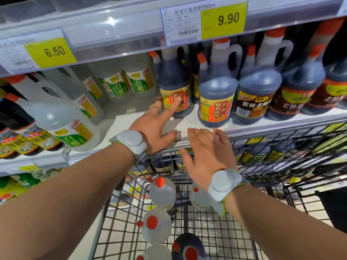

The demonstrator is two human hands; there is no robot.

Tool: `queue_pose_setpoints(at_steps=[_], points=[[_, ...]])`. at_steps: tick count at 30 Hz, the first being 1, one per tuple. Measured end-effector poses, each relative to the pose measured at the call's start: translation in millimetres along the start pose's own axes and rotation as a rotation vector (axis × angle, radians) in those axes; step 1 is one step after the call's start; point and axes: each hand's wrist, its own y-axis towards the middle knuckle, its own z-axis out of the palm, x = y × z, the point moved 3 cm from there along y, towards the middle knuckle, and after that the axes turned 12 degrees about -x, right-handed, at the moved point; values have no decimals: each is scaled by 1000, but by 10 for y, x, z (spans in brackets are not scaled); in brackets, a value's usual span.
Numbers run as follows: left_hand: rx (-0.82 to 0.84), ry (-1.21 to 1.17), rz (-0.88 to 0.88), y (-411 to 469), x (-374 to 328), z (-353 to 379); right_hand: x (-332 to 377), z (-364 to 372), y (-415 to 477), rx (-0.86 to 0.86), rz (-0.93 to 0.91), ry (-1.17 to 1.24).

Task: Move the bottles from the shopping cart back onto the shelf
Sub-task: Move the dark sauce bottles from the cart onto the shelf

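My left hand reaches onto the white shelf, its straight index finger touching the label of a dark vinegar bottle standing there. My right hand hovers flat, fingers spread, just in front of the shelf edge, holding nothing. Below, in the wire shopping cart, stand several bottles seen from above: clear ones with red caps and a dark one at the near end.
Clear white-vinegar bottles fill the shelf's left side; dark jugs with handles fill the right. A gap lies between them near my left hand. Price tags 6.50 and 9.90 hang on the upper shelf rail.
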Motion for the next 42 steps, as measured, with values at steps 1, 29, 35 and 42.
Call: queue_pose_setpoints(at_steps=[1,29,35,42], points=[[5,1,16,26,29,3,2,5,0,-2,5,2],[6,257,-32,295,120,163,11,47,-17,29,1,-30],[-11,252,-5,245,105,123,21,0,19,42,-18,-16],[-13,72,59,-262,-143,-32,-6,-58,-89,37,-97,-21]])
